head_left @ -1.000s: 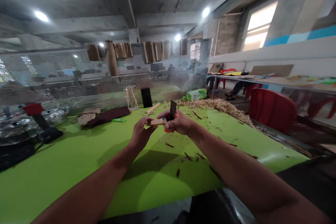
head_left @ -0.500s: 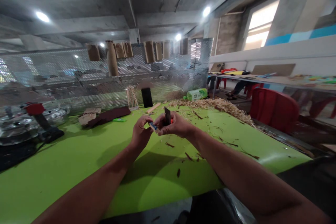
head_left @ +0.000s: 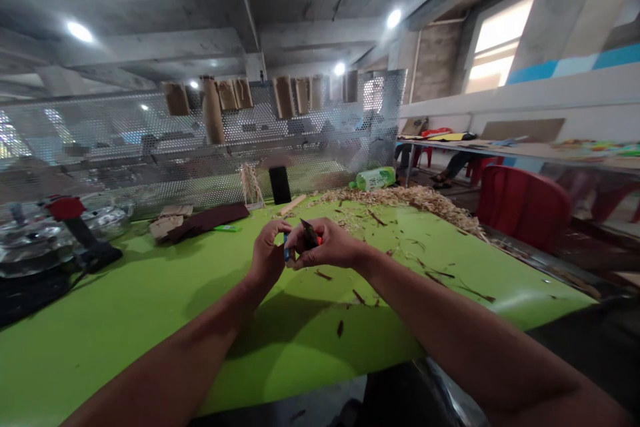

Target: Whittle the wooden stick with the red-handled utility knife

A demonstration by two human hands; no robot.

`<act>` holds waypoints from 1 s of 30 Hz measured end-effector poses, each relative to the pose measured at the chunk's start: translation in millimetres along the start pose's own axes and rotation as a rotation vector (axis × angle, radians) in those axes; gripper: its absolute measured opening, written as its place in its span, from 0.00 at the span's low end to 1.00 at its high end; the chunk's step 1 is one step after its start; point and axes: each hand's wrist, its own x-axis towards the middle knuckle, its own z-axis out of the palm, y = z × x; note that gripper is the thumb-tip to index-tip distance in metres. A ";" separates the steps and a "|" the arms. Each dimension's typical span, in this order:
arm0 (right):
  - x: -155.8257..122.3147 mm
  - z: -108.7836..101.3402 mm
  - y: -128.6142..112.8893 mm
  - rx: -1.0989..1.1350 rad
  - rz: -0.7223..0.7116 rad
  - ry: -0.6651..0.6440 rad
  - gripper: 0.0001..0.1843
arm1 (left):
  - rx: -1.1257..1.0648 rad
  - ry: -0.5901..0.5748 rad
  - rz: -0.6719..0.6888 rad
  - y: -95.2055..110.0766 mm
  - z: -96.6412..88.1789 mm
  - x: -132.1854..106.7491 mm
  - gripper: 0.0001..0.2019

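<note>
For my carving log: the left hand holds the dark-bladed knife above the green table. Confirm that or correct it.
Wrong hand: the dark-bladed knife is in the right hand, not the left hand, as the head view shows. It is above the green table, as you said.

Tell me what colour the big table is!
The table is bright lime green, and the head view shows it best.

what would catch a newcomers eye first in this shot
The bright green table fills the lower view, with a heap of pale wood shavings along its far right edge. At its middle, the left hand and right hand meet around a small dark blade and a blue-marked piece. Behind stands a perforated metal screen hung with brown paper packets.
</note>
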 end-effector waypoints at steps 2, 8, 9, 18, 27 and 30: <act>-0.1 0.8 -0.8 -0.007 -0.004 -0.013 0.13 | 0.024 0.011 0.035 0.5 -1.2 0.3 0.03; -0.5 2.9 -4.6 -0.051 -0.038 -0.014 0.13 | 0.091 0.025 0.097 3.8 -4.1 3.4 0.04; -0.6 3.0 -5.2 -0.065 -0.034 -0.013 0.13 | 0.087 0.026 0.099 3.7 -4.2 4.1 0.03; -2.0 1.2 -4.9 -0.042 -0.006 -0.028 0.16 | 0.065 0.016 0.138 3.1 -4.9 3.2 0.04; 1.8 -23.0 4.8 0.192 -0.031 0.314 0.18 | -0.124 0.031 0.073 -4.3 4.5 1.9 0.09; 5.2 -32.5 5.5 0.233 -0.013 0.509 0.18 | -0.194 0.009 0.051 -5.9 7.8 0.2 0.10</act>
